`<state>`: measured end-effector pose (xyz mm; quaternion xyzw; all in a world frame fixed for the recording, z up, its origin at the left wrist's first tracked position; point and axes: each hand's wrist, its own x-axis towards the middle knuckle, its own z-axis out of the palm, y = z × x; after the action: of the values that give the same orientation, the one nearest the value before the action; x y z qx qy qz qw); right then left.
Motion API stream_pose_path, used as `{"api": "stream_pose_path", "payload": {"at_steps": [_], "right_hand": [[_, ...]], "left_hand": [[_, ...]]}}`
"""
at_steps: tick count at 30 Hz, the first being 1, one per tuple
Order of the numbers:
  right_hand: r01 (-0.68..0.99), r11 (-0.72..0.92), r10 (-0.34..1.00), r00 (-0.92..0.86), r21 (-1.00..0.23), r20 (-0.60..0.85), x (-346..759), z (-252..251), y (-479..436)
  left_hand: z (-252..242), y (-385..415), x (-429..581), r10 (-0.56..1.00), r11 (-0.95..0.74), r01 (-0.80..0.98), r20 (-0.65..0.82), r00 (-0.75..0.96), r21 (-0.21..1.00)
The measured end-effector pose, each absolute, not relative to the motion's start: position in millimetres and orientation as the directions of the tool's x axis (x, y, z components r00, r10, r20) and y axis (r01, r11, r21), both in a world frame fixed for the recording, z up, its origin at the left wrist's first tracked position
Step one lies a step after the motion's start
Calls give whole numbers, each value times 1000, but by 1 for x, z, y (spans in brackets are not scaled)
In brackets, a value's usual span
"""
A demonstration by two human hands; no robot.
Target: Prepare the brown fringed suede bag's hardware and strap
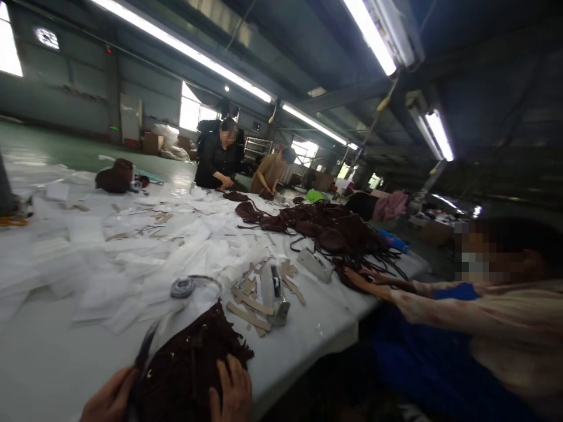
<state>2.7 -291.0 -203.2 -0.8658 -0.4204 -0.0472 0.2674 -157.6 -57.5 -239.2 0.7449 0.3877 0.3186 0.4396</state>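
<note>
A dark brown bag (pixel 193 363) with metal eyelets and a ragged, fringed edge lies at the table's near edge. My left hand (pixel 112 395) is closed on the bag's left side, thumb and fingers together beside a dark strap (pixel 144 351). On the bag's right part rests my right hand (pixel 233 390), its fingers apart and slightly bent over the surface. Just beyond the bag are a coil of grey ribbon (pixel 182 287), tan strips (pixel 250 305) and a grey-and-clear dispenser-like object (pixel 275 287).
White sheets (pixel 109 281) cover much of the table (pixel 316 328). Brown bags with cords (pixel 325 225) are heaped at the far right. A co-worker (pixel 475 310) sits at the right, hands on a brown piece; two people (pixel 220 155) stand across the table.
</note>
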Motion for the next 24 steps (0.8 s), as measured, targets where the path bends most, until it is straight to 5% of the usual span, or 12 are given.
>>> {"api": "stream_pose_path", "payload": {"at_steps": [9,24], "right_hand": [[825,-464,788,551,-322,275,-5,-179,-280],[903,-325,764,425,-279,486,32,-239,-276]], "left_hand": [[-210,-69,-162,828,-361,322,142,542,875],[-195,-80,-150,840,-344,194,209,500,919]]}}
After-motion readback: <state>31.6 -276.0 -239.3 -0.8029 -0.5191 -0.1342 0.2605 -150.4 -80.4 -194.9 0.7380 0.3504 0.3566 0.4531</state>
